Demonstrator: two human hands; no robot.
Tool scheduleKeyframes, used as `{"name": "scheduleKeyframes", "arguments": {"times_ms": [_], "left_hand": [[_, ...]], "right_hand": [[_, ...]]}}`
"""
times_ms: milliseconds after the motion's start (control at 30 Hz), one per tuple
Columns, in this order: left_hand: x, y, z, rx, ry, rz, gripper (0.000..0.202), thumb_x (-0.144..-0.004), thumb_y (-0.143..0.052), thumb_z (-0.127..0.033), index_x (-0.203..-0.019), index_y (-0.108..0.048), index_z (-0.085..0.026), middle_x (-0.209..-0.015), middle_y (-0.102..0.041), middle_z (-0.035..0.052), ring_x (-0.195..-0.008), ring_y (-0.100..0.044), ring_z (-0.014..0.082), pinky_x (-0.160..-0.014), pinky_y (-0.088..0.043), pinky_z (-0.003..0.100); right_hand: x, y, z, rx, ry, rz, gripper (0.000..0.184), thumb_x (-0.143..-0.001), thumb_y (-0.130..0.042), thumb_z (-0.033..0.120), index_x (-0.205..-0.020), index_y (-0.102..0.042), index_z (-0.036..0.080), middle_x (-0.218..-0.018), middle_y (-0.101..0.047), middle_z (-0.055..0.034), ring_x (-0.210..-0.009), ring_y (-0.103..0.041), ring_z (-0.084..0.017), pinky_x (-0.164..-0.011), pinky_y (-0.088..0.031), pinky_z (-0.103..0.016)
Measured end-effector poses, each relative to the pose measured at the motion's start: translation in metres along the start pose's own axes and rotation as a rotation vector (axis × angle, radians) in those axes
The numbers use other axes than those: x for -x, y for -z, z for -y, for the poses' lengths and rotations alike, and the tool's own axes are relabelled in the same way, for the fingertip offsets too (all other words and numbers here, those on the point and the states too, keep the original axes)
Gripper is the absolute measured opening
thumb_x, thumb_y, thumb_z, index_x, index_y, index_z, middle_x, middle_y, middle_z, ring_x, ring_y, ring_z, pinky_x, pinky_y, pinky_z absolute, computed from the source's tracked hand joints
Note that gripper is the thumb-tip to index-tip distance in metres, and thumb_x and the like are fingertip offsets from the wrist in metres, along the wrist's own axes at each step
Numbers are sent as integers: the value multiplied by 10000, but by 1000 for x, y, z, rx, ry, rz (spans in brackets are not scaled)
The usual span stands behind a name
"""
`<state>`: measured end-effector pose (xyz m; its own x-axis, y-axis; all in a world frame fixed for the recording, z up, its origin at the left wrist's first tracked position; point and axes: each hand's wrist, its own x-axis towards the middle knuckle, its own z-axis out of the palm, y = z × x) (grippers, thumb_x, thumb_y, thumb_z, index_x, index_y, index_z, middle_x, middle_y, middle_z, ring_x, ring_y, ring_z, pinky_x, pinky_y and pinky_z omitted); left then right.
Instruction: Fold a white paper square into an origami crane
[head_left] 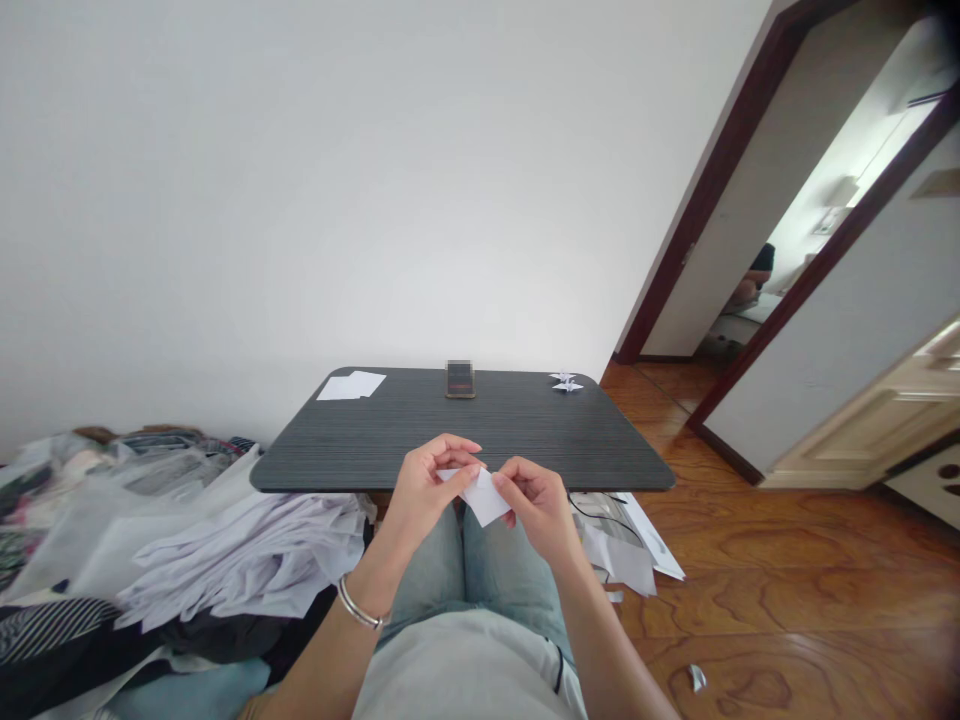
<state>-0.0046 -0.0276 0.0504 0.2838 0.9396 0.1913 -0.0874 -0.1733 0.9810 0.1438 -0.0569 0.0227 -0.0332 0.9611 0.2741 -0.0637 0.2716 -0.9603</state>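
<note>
Left hand (427, 487) and right hand (536, 505) — white paper (484, 497) pinched between them.

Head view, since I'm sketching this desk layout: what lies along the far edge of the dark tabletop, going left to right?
White paper sheets → upright smartphone → white origami crane
</note>
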Motion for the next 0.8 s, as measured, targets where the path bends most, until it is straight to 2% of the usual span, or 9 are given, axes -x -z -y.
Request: {"name": "scheduleKeyframes", "arguments": {"times_ms": [367, 800], "left_hand": [[3, -6, 0, 112, 25, -35, 262, -656, -695, -264, -838, -544, -151, -669, -633, -1, -549, -549, 97, -534, -402, 200], [2, -7, 2, 122, 28, 5, 263, -679, -675, -260, -888, -561, -148, -640, -602, -20, -560, -549, 95, -536, -395, 194]], "right_hand": [[1, -6, 5, -5, -17, -9, 235, -798, -564, 344, -658, -518, 162, -509, -476, 46, -420, -429, -70, -366, -360, -165], [0, -7, 4, 17, 33, -16, 261, -801, -552, 313, -616, -431, 176, -500, -373, 75, -413, -343, -52, -383, -266, -168]]}}
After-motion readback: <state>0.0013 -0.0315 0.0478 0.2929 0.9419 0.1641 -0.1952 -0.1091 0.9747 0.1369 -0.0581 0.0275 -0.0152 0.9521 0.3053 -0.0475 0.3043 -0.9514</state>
